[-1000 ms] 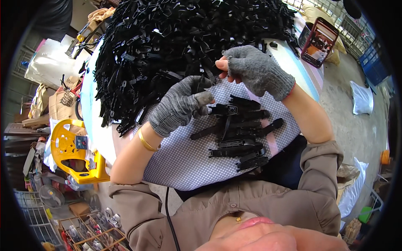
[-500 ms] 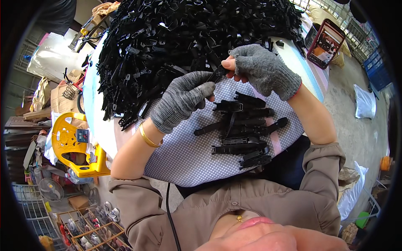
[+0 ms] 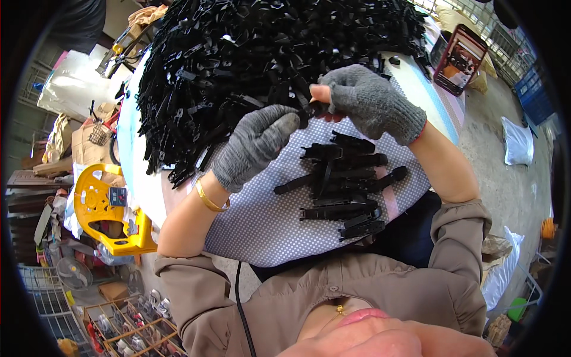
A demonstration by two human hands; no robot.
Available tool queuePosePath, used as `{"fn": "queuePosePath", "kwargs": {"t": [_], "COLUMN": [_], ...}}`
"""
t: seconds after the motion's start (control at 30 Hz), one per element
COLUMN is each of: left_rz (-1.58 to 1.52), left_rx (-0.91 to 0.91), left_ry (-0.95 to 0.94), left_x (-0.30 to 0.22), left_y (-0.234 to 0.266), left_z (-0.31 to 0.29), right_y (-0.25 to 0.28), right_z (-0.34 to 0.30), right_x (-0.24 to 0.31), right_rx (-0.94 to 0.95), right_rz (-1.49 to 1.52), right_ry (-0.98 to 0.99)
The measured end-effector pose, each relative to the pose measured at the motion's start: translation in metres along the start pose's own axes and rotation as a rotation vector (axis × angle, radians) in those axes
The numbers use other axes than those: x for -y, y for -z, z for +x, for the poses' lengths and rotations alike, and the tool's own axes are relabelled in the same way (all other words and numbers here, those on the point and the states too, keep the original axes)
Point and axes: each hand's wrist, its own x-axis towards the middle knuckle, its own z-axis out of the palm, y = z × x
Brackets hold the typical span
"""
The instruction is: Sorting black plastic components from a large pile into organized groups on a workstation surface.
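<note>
My two hands wear grey knitted fingerless gloves and meet over the table, just in front of a big heap of black plastic pieces [image 3: 238, 53]. My left hand [image 3: 256, 143] is closed on one end of a small black plastic piece [image 3: 311, 110], thumb pressed against the fingers. On the other end the fingers of my right hand [image 3: 372, 100] are curled, with the thumb raised at the near side of the heap. The piece's exact shape is mostly hidden by the fingers. Nearer to me, a small group of narrow black clip-like pieces [image 3: 342, 181] lies roughly stacked in rows.
A dotted grey cloth [image 3: 250, 229] covers the table's near part. At the far right a phone [image 3: 461, 59] stands propped with its screen lit. A yellow plastic chair [image 3: 89, 202] is beside the table on the left. A black cable [image 3: 239, 297] hangs by my left side.
My left thumb has shifted up against the fingers, and my right hand has moved slightly left with its thumb lifted. The held piece has turned a little; the stacked group looks the same.
</note>
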Motion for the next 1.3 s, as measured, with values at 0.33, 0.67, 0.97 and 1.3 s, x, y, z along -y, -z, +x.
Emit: {"fn": "queuePosePath", "kwargs": {"t": [0.33,0.67,0.97,1.3], "left_rz": [0.407,0.575,0.702,1.555], "left_rx": [0.009,0.031,-0.064,-0.096], "left_ry": [-0.358,-0.557,-0.642,-0.131], "left_x": [0.000,-0.008,-0.026,0.008], "left_y": [-0.037,-0.039,-0.012,0.011], "left_z": [-0.001,-0.008,-0.022,0.005], "right_y": [-0.033,-0.007,0.018,-0.011], "right_z": [-0.015,0.001,0.020,0.017], "right_x": [0.023,0.004,-0.028,-0.020], "right_rx": [-0.012,0.146,-0.260,-0.248], "right_rz": [0.396,0.960,-0.613,-1.003], "right_ry": [0.283,0.358,0.224,0.263]}}
